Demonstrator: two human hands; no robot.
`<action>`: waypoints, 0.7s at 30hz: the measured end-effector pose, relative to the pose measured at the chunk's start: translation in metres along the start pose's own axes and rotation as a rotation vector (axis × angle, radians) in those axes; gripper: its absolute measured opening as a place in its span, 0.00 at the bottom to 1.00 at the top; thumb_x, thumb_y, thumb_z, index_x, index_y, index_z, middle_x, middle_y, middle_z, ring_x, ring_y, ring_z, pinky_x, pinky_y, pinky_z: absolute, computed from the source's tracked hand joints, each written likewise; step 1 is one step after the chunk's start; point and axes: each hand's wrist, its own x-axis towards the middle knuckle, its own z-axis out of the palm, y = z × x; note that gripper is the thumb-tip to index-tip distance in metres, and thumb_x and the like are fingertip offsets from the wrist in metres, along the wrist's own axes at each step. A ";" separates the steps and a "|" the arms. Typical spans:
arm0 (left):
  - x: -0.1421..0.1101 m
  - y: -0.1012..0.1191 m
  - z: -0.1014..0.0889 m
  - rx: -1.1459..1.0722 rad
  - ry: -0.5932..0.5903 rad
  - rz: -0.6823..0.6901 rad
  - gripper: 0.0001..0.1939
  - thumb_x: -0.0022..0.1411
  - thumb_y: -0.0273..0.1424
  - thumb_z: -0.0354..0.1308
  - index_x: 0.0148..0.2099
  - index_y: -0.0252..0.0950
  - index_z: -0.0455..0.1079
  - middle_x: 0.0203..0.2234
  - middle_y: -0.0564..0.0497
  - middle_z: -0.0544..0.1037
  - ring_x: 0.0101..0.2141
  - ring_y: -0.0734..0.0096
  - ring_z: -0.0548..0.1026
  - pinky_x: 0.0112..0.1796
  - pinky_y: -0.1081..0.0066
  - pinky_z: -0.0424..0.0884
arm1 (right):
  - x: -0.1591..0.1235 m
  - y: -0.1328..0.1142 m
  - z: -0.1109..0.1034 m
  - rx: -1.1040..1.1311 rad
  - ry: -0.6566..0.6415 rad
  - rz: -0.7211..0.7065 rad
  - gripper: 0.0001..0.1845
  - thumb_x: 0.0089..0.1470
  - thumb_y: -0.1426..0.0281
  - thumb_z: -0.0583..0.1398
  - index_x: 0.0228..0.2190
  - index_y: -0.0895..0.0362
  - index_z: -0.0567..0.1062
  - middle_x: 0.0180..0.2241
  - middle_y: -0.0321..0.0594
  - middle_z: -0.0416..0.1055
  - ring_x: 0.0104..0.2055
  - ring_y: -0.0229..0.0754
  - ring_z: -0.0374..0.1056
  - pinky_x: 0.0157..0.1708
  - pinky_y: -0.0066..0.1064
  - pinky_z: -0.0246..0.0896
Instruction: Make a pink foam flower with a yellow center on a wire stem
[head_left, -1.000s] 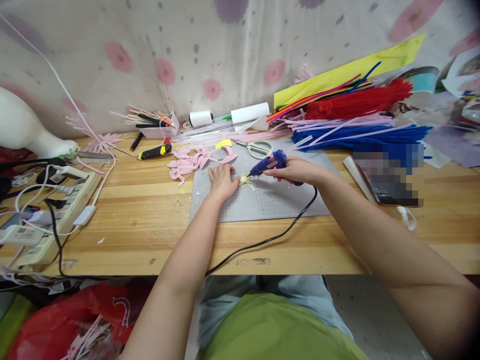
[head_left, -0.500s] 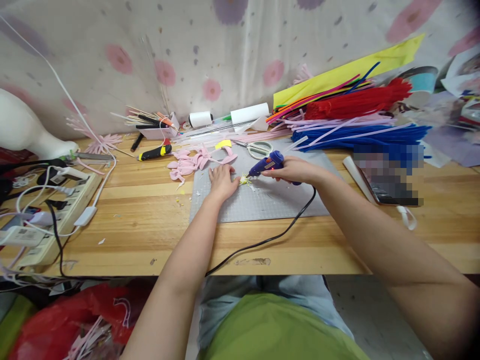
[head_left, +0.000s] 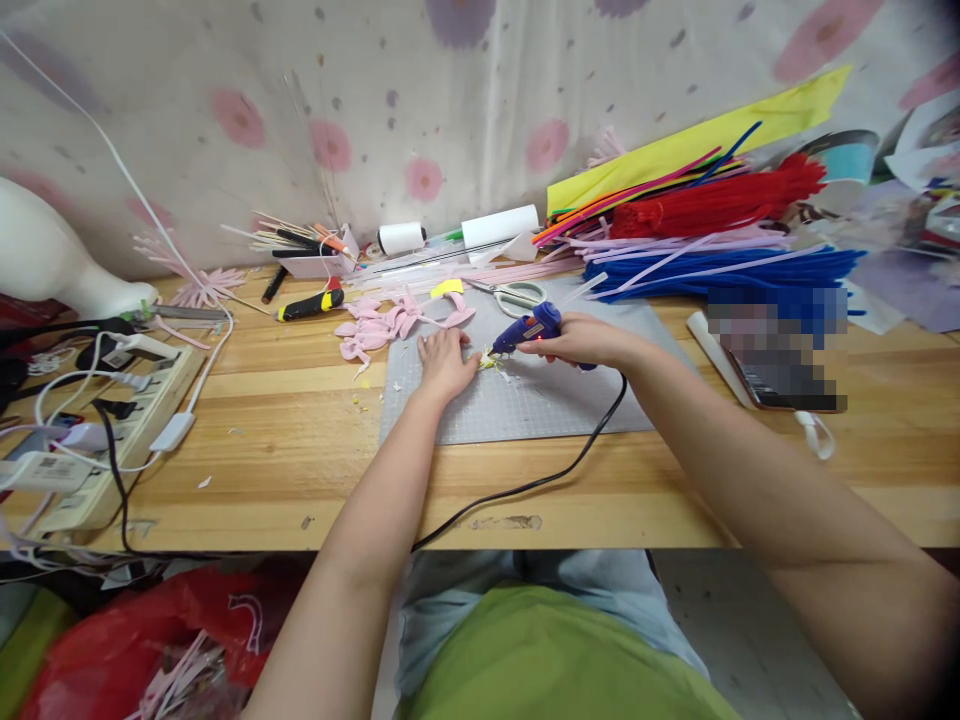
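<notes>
Right hand [head_left: 576, 340] holds the glue gun [head_left: 531, 326] aslant, nozzle [head_left: 496, 347] pointing lower left.

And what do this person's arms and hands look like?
The left arm and right arm are bare where they show: no sleeves, watch or bracelet. The left hand and right hand wear no gloves. A green garment shows between the arms.

Arms [head_left: 375, 500] outstretched, left hand [head_left: 448, 364] palm down, right hand [head_left: 583, 340] curled

I saw a light wooden counter [head_left: 277, 480] carrying a grey gridded mat [head_left: 540, 400], a cream power strip [head_left: 136, 432] and a black-and-yellow tool [head_left: 309, 305].
</notes>
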 end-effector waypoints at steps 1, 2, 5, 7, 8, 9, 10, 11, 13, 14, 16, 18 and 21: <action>0.000 0.000 0.000 0.000 0.002 0.000 0.11 0.58 0.36 0.55 0.43 0.41 0.64 0.46 0.47 0.72 0.52 0.58 0.64 0.57 0.56 0.48 | 0.000 0.001 -0.001 0.004 0.001 0.000 0.24 0.46 0.49 0.60 0.29 0.59 0.75 0.15 0.34 0.62 0.17 0.32 0.58 0.16 0.25 0.50; 0.000 0.000 0.001 0.001 0.003 0.001 0.11 0.58 0.36 0.55 0.43 0.40 0.64 0.46 0.47 0.72 0.53 0.58 0.64 0.57 0.56 0.48 | -0.001 0.002 -0.002 0.012 0.003 -0.002 0.25 0.46 0.49 0.60 0.29 0.60 0.75 0.16 0.35 0.63 0.17 0.32 0.58 0.16 0.25 0.51; 0.000 0.000 0.000 0.005 0.002 0.002 0.11 0.57 0.36 0.55 0.43 0.40 0.63 0.46 0.47 0.72 0.52 0.58 0.64 0.57 0.56 0.48 | -0.001 0.002 -0.003 0.034 0.004 -0.007 0.25 0.46 0.49 0.60 0.29 0.60 0.75 0.17 0.36 0.65 0.17 0.32 0.58 0.16 0.25 0.51; -0.001 0.001 -0.001 0.006 -0.002 -0.001 0.11 0.58 0.36 0.55 0.42 0.41 0.63 0.46 0.47 0.72 0.52 0.58 0.64 0.57 0.57 0.49 | 0.000 0.001 -0.001 0.022 -0.002 -0.003 0.25 0.45 0.48 0.60 0.29 0.60 0.75 0.17 0.36 0.64 0.17 0.32 0.57 0.16 0.25 0.50; -0.001 0.001 -0.001 0.007 -0.004 -0.002 0.11 0.58 0.37 0.55 0.42 0.41 0.63 0.46 0.47 0.72 0.52 0.58 0.64 0.57 0.57 0.49 | 0.001 0.000 0.000 0.013 -0.008 -0.002 0.26 0.45 0.48 0.61 0.28 0.60 0.75 0.17 0.35 0.64 0.17 0.32 0.57 0.16 0.25 0.50; -0.001 0.001 -0.001 0.007 -0.004 -0.004 0.11 0.58 0.37 0.55 0.42 0.41 0.63 0.46 0.47 0.72 0.52 0.58 0.64 0.57 0.57 0.49 | 0.001 0.000 0.000 0.007 -0.013 -0.004 0.26 0.44 0.47 0.61 0.28 0.59 0.75 0.17 0.35 0.64 0.17 0.32 0.58 0.16 0.25 0.50; -0.001 0.001 -0.001 0.007 -0.004 -0.004 0.11 0.58 0.37 0.55 0.42 0.41 0.63 0.46 0.47 0.72 0.52 0.58 0.64 0.57 0.57 0.49 | 0.002 0.000 0.001 0.005 -0.016 -0.010 0.26 0.44 0.47 0.61 0.28 0.59 0.75 0.17 0.35 0.65 0.17 0.32 0.58 0.16 0.25 0.50; -0.001 0.001 -0.001 0.007 -0.004 -0.004 0.11 0.58 0.37 0.55 0.42 0.41 0.63 0.46 0.47 0.72 0.52 0.58 0.64 0.57 0.57 0.49 | 0.002 0.001 0.001 0.005 -0.019 -0.016 0.26 0.43 0.47 0.61 0.27 0.59 0.75 0.17 0.35 0.65 0.17 0.32 0.58 0.16 0.25 0.51; -0.001 0.001 -0.001 0.007 0.000 0.000 0.11 0.58 0.36 0.55 0.42 0.41 0.63 0.46 0.47 0.72 0.52 0.58 0.64 0.57 0.56 0.49 | 0.002 0.003 -0.001 0.005 -0.021 -0.019 0.26 0.43 0.47 0.61 0.27 0.60 0.75 0.18 0.36 0.65 0.17 0.32 0.58 0.17 0.25 0.51; -0.001 0.000 0.000 0.006 0.001 0.001 0.11 0.58 0.36 0.55 0.42 0.41 0.63 0.46 0.47 0.72 0.52 0.58 0.64 0.57 0.56 0.48 | 0.001 0.003 -0.002 0.007 -0.024 -0.017 0.26 0.44 0.47 0.61 0.27 0.60 0.75 0.18 0.36 0.65 0.17 0.32 0.58 0.17 0.25 0.51; -0.001 0.000 0.000 0.004 0.000 0.002 0.11 0.58 0.36 0.55 0.42 0.41 0.63 0.46 0.47 0.72 0.52 0.58 0.64 0.57 0.56 0.49 | 0.001 0.003 -0.004 0.025 -0.025 -0.016 0.25 0.44 0.48 0.61 0.28 0.59 0.75 0.19 0.36 0.66 0.17 0.31 0.57 0.16 0.25 0.50; -0.001 0.000 0.000 0.003 -0.001 0.001 0.11 0.58 0.36 0.55 0.42 0.40 0.63 0.45 0.47 0.72 0.52 0.58 0.64 0.57 0.57 0.49 | 0.001 0.003 -0.004 0.042 -0.024 -0.024 0.24 0.45 0.49 0.61 0.29 0.59 0.75 0.20 0.36 0.67 0.17 0.31 0.57 0.16 0.25 0.50; -0.001 0.001 -0.001 0.006 -0.001 0.000 0.11 0.58 0.36 0.55 0.43 0.41 0.63 0.45 0.47 0.72 0.52 0.58 0.64 0.57 0.56 0.49 | 0.005 0.001 -0.002 0.025 -0.023 -0.028 0.25 0.45 0.48 0.61 0.29 0.59 0.75 0.20 0.36 0.66 0.17 0.31 0.57 0.16 0.24 0.50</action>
